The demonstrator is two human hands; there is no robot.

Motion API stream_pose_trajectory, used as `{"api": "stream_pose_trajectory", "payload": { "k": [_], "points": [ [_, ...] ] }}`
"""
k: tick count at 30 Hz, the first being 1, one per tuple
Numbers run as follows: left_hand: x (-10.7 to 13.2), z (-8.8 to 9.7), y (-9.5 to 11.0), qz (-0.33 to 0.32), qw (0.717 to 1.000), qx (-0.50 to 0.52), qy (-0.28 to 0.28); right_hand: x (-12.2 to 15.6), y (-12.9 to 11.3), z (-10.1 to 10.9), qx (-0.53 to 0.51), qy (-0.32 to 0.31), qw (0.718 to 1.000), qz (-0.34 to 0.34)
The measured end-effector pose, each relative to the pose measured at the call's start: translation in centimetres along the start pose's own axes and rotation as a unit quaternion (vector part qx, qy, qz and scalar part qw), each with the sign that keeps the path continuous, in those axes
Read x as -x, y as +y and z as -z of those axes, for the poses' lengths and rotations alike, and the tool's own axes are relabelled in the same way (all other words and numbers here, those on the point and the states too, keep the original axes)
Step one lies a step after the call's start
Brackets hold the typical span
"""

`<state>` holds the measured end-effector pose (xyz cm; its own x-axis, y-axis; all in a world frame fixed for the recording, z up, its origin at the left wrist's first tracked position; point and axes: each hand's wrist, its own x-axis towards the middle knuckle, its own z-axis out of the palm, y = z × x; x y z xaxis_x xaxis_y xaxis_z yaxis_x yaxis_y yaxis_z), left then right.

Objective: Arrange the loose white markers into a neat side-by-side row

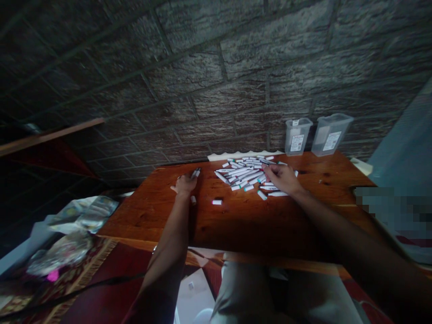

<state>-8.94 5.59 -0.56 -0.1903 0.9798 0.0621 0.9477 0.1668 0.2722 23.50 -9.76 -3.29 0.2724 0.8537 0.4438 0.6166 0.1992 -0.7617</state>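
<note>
Many white markers with coloured ends lie in a loose pile [245, 173] on the wooden table [135, 211]. To the left of the pile, my left hand [185, 183] is closed around a couple of markers [196, 172], whose ends stick out past the fingers. My right hand [282, 178] reaches over the pile's right side, thumb and fingertips pinched on a marker that they mostly hide. A short white cap [217, 202] rests nearer to me, apart from the pile. Another small cap [193, 200] sits beside my left wrist.
Two clear plastic containers [297, 139] with labels stand at the back right against the block wall [202, 90]. A pale wavy-edged strip [236, 155] lies along the wall behind the pile. Plastic bags [64, 252] are on the floor at left. A wooden ledge [54, 136] juts out above them.
</note>
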Motion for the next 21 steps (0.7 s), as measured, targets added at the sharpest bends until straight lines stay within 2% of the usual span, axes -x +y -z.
{"api": "stream_pose_trajectory", "payload": {
  "k": [7,11,13,14,16,18,21],
  "points": [
    [0.2,-0.7,0.3,-0.021,1.0,-0.017,0.001,0.0,0.1,0.0,0.004,-0.002,1.0,0.001],
    [0.7,-0.3,0.9,-0.048,0.996,-0.01,0.077,-0.1,0.2,-0.1,0.014,-0.001,1.0,0.0],
    [1.5,0.5,1.0,-0.09,0.989,0.018,0.114,-0.1,0.1,0.1,0.011,0.001,1.0,-0.002],
    [2.2,1.0,0.9,-0.118,0.986,0.041,0.114,-0.2,0.1,0.1,0.008,0.003,1.0,-0.004],
    [4.2,1.7,0.2,-0.182,0.974,0.079,0.109,-0.3,0.1,0.3,0.005,0.007,1.0,-0.005],
    [6.6,1.9,-1.0,-0.207,0.97,0.084,0.094,-0.4,0.1,0.4,0.006,0.011,1.0,0.001],
    [10.0,1.0,-3.1,-0.191,0.98,0.047,0.0,-0.5,0.2,0.3,0.01,0.011,1.0,0.012]
  ]
}}
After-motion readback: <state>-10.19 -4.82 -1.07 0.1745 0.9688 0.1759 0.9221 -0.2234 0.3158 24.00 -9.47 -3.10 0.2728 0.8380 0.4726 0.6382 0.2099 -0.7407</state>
